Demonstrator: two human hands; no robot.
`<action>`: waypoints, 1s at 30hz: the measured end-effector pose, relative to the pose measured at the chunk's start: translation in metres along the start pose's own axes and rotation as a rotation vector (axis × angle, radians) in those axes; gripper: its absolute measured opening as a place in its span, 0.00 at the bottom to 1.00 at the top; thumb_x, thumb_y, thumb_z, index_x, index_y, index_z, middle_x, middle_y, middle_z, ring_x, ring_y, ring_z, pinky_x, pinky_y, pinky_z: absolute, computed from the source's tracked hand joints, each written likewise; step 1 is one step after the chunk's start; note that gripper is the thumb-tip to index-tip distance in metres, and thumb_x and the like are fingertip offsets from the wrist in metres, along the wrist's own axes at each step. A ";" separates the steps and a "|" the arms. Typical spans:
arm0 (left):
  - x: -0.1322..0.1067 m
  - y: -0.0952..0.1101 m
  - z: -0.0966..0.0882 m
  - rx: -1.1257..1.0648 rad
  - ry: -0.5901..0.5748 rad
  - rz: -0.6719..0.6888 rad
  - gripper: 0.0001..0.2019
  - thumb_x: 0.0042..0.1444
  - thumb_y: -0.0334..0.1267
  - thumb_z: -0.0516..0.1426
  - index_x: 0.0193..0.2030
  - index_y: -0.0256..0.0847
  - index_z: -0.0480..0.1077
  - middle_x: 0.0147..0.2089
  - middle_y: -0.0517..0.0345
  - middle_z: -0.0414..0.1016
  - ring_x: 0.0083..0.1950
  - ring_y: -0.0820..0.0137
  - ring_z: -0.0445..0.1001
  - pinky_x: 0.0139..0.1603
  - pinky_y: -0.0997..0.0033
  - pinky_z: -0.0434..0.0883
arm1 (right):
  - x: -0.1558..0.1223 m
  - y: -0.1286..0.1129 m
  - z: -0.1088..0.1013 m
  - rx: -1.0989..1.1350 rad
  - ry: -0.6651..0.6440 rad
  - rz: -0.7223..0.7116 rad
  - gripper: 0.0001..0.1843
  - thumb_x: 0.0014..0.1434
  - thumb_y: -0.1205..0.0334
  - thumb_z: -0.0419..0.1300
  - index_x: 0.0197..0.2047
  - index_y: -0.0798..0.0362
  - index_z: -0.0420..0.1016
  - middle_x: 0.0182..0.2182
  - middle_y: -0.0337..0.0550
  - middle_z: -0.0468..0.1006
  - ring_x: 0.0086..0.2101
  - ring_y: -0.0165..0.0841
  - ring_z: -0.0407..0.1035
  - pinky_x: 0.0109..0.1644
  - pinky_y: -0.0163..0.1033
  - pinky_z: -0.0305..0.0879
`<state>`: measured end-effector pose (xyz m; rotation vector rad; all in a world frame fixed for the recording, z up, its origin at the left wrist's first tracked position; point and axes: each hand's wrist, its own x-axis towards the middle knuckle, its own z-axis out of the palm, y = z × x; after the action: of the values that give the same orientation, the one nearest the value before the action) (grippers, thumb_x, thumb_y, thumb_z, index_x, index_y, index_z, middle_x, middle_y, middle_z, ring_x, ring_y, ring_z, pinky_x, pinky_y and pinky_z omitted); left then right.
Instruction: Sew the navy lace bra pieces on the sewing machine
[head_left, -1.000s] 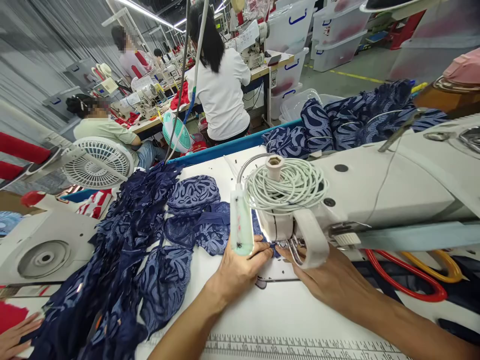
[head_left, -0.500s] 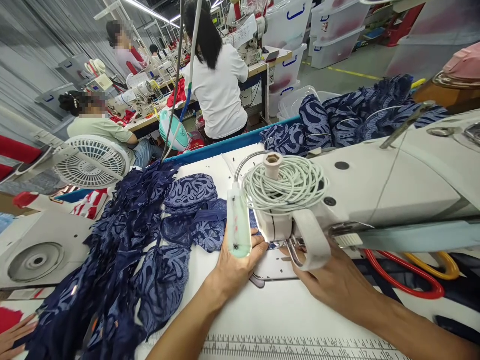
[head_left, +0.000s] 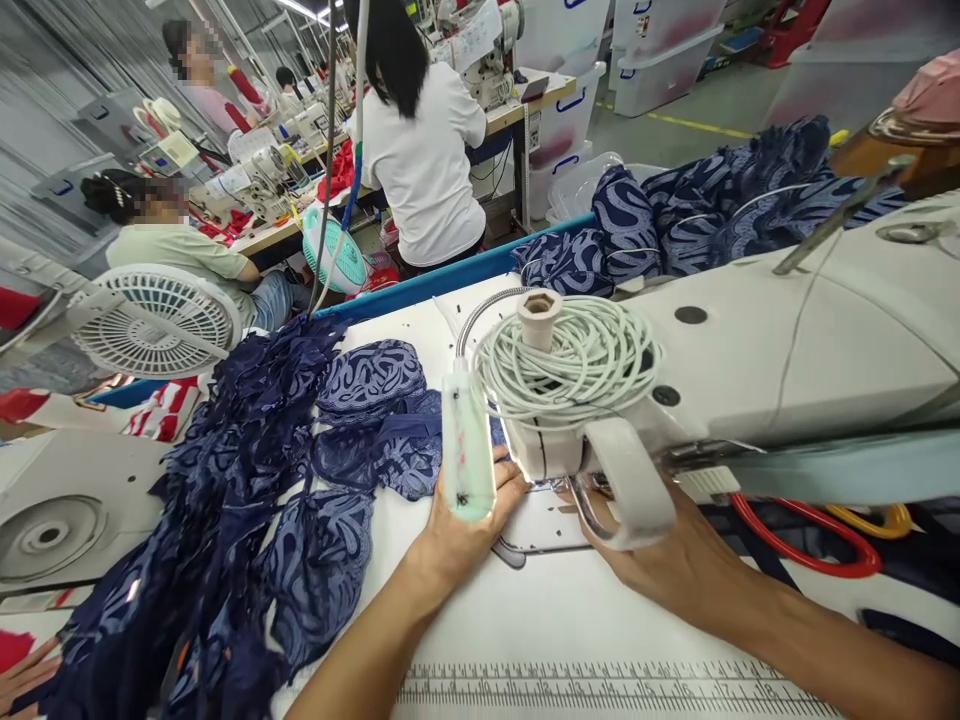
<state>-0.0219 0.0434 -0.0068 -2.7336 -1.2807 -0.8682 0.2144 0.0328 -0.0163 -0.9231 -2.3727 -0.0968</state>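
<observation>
My left hand (head_left: 466, 545) lies by the needle area of a white sewing machine (head_left: 750, 340), its fingers drawn together at the edge of a navy lace bra piece (head_left: 409, 455). A small glowing lamp (head_left: 469, 450) covers part of that hand and the cloth. Across the metal needle plate (head_left: 547, 530), my right hand (head_left: 652, 560) reaches in from the right; the machine head and a pale curved guard (head_left: 637, 480) hide its fingers. More navy lace cups (head_left: 322, 565) are spread left of my hands.
A heap of navy fabric strips (head_left: 217, 500) runs down the left side. Coiled white cord (head_left: 570, 365) sits on the machine head. Red-handled scissors (head_left: 832, 560) lie at right, and a printed ruler (head_left: 600, 690) crosses the front edge. Navy bundles (head_left: 630, 225) stand behind.
The view has shifted slightly, so the background and fabric heap appear farther left. Both hands stay beside the needle plate, almost unchanged; the left fingers look slightly more drawn in.
</observation>
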 end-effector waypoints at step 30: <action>-0.069 0.023 -0.034 0.021 -0.025 -0.096 0.14 0.62 0.23 0.54 0.50 0.42 0.71 0.47 0.55 0.80 0.47 0.65 0.76 0.61 0.50 0.68 | -0.012 -0.034 -0.059 -0.441 -0.318 0.305 0.14 0.52 0.81 0.56 0.36 0.58 0.77 0.32 0.52 0.78 0.33 0.45 0.73 0.37 0.46 0.65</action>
<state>-0.0573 -0.0284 -0.0058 -2.6956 -1.4275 -0.8244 0.2287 -0.0155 0.0304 -1.6034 -2.5086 -0.3899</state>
